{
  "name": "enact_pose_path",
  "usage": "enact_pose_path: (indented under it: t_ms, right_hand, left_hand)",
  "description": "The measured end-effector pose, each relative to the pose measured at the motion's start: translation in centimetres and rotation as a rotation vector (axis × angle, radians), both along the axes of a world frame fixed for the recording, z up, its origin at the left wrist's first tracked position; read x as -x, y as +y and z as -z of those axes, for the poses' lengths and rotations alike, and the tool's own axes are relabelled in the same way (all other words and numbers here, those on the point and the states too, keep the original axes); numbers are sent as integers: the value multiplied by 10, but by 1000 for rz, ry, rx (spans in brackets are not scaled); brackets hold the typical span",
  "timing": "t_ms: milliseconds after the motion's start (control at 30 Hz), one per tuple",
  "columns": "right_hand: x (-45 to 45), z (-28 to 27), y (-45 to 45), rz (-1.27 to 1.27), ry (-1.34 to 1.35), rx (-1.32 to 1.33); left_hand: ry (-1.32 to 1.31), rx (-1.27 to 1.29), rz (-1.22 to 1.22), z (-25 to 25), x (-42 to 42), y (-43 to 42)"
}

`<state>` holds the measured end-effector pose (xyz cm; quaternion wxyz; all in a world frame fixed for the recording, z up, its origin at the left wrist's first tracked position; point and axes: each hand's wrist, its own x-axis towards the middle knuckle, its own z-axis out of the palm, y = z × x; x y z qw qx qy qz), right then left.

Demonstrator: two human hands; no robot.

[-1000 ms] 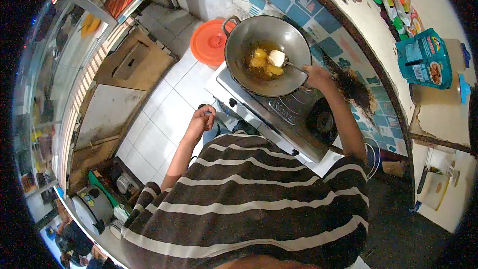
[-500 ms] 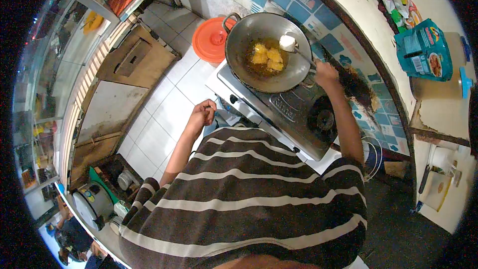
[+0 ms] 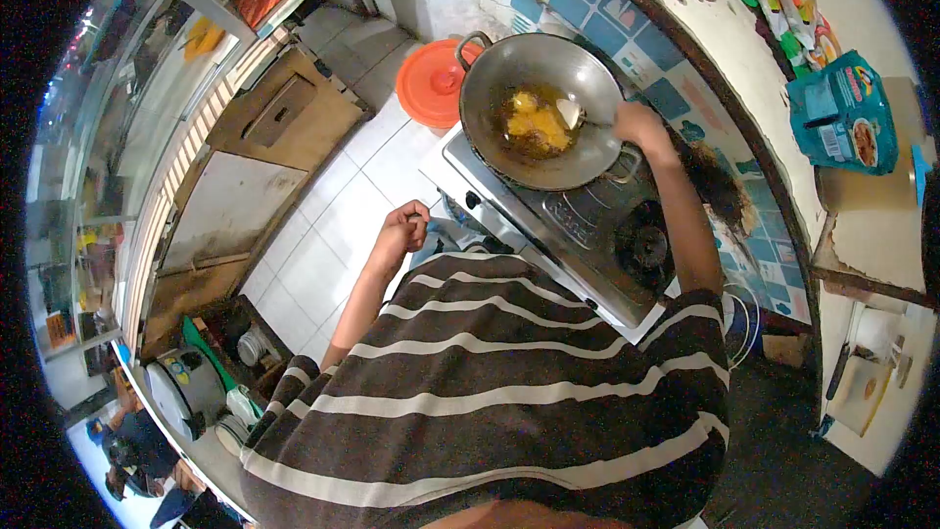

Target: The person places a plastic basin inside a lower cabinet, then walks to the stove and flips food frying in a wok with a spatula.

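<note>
My right hand is closed around the handle of a metal spatula over the right side of the wok. The spatula's head is down in the oil, against yellow-orange pieces of frying food. The large grey wok sits on the left burner of the stove; its near loop handle is just below my right wrist. My left hand hangs in front of my body with the fingers curled in, apart from the stove, and nothing shows in it.
An orange lidded bucket stands left of the wok. A second burner is to the right, below my forearm. On the ledge at right is a teal pouch. Wooden cabinets line the left; a person is at lower left.
My right hand and the spatula have moved; its head has gone from above the food down into the oil beside it. My left hand stays curled. The whole view has shifted slightly.
</note>
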<state>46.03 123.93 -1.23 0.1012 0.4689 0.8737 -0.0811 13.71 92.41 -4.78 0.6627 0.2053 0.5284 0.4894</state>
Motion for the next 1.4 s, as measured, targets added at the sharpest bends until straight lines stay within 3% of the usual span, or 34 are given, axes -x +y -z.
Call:
enact_pose_path:
  t_ms: [100, 300, 600, 700, 1000, 1100, 1400]
  right_hand:
    - [-6, 19, 21, 108, -1, 329]
    - [-18, 39, 20, 339, 45, 621]
    - [-48, 22, 2, 244, 200, 655]
    - [-57, 13, -8, 358, 218, 706]
    - [-68, 11, -28, 401, 147, 485]
    - [-59, -6, -27, 428, 20, 548]
    - [-68, -15, -21, 531, 174, 617]
  left_hand:
    - [-11, 3, -26, 5, 2, -5]
    - [-17, -8, -27, 9, 3, -7]
    - [25, 6, -16, 3, 0, 2]
    - [33, -11, 1, 3, -1, 3]
    - [26, -33, 27, 6, -4, 7]
    - [0, -21, 28, 8, -4, 9]
    - [-7, 16, 47, 5, -1, 5]
